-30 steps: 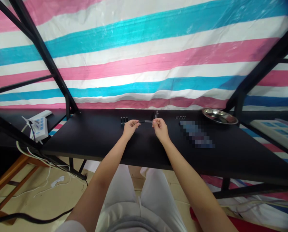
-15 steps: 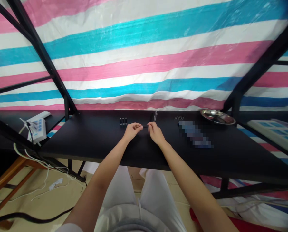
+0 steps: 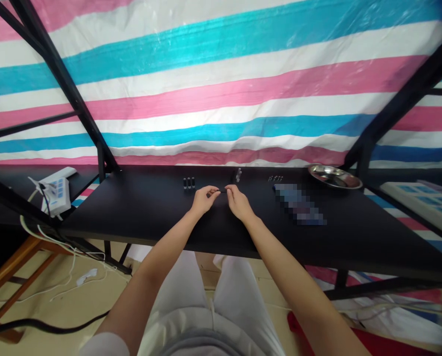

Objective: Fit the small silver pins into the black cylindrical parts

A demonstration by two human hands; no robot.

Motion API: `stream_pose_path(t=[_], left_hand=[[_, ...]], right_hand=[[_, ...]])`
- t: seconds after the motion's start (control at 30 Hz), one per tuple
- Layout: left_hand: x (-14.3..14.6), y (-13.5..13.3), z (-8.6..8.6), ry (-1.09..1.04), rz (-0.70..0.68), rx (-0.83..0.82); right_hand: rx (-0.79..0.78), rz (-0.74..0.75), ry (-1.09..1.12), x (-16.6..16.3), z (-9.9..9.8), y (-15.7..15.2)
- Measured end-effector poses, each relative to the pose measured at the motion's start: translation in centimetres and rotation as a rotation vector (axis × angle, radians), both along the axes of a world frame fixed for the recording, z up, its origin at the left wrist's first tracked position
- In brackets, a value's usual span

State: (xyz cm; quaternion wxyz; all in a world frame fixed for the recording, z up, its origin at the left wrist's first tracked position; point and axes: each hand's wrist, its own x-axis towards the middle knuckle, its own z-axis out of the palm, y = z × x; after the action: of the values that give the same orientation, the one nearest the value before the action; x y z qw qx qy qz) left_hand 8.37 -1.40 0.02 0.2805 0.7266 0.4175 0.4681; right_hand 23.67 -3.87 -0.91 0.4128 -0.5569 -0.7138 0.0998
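Over the middle of the black table, my left hand point(image 3: 205, 199) and my right hand point(image 3: 238, 201) face each other with fingertips pinched. Between them they hold a thin, short dark stick-like piece point(image 3: 223, 192), one end in each hand; its exact kind is too small to make out. Just behind my left hand, three small dark cylinders with pale ends point(image 3: 189, 183) stand in a row. Beyond my right hand lies a small group of clear or silvery pieces point(image 3: 238, 174). Farther right are several tiny clear pieces point(image 3: 275, 178).
A shiny round metal tray point(image 3: 335, 186) sits at the back right of the black table point(image 3: 139, 212). Nearer lies a blurred-out flat blue item point(image 3: 298, 204). White power strips point(image 3: 58, 195) rest at the left. Black frame posts point(image 3: 76, 99) flank the table before a striped sheet point(image 3: 221, 99).
The view has shifted slightly. Both hands stay pinched on the dark piece in nearly the same place, with only small finger movement.
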Motion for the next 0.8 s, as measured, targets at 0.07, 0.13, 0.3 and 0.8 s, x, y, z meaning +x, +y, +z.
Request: stream_pose_path(t=[0.07, 0.13, 0.3, 0.8], left_hand=[[0.1, -0.1, 0.1, 0.022, -0.002, 0.052], [0.1, -0.1, 0.5, 0.054, -0.011, 0.127], [-0.5, 1.1, 4.0, 0.266, -0.129, 0.277], [-3.4, 7.4, 11.3, 0.932, -0.093, 0.262]], right_hand=[[0.016, -0.018, 0.019, 0.0, 0.0, -0.1], [0.024, -0.022, 0.047, -0.1, 0.1, -0.2], [0.023, 0.001, 0.132, -0.2, 0.3, -0.2], [-0.02, 0.019, 0.081, 0.0, 0.6, -0.1]])
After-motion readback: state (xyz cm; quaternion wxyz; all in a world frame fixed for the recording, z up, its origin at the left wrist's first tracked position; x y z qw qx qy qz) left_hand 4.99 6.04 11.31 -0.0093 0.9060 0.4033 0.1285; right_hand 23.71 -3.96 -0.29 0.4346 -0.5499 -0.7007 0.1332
